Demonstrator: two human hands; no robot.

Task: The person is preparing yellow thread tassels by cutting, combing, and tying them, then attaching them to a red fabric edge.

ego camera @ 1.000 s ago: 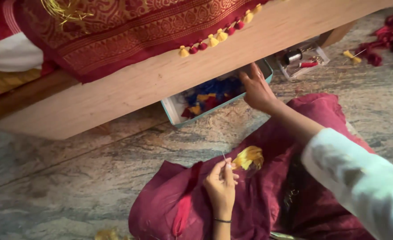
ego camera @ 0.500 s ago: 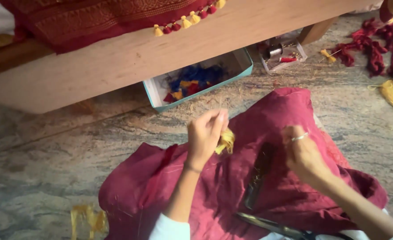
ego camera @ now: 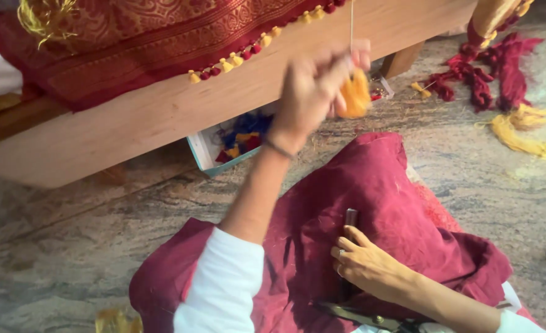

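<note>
Above the maroon cloth (ego camera: 372, 203) spread over the person's lap on the stone floor (ego camera: 69, 246), the left hand (ego camera: 313, 89) is raised, its fingers (ego camera: 359, 58) pinched shut on a fluffy yellow thread tassel (ego camera: 354, 94) and a taut thread (ego camera: 351, 21) running upward. Lower down, the right hand (ego camera: 365, 265) rests on the cloth, fingers loosely extended, touching a small dark tool (ego camera: 351, 217). Behind the raised hand, a shallow box of coloured tassels (ego camera: 236, 139) sits under the wooden bench (ego camera: 162, 117).
</note>
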